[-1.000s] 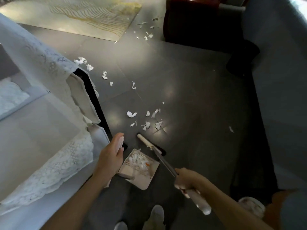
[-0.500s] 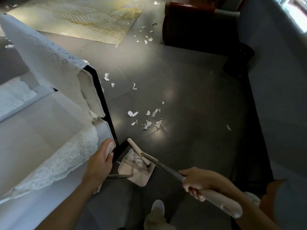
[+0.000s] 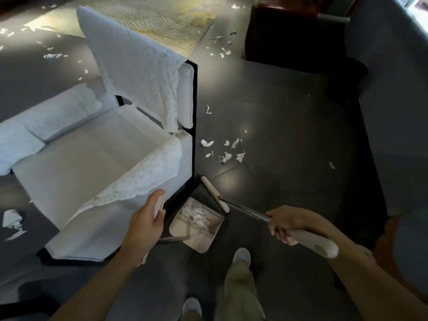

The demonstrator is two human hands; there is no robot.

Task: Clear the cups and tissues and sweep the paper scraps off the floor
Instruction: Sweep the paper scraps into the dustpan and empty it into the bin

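My left hand grips the upright handle of a beige dustpan, which stands on the dark floor beside the white armchair and holds a heap of white paper scraps. My right hand grips the pale handle of a broom. Its white head lies on the floor just beyond the dustpan's mouth. A cluster of white paper scraps lies on the floor a little farther out. More scraps are scattered at the back near the dark cabinet, and others at the far left.
A white armchair with lace covers fills the left. A crumpled tissue lies at the left edge. A dark wooden cabinet stands at the back, a grey sofa along the right. My feet are below the dustpan.
The broom head was drawn back from the scraps to the dustpan's mouth. Dustpan and both hands stayed by the armchair's corner. The view swung left, showing more of the armchair.
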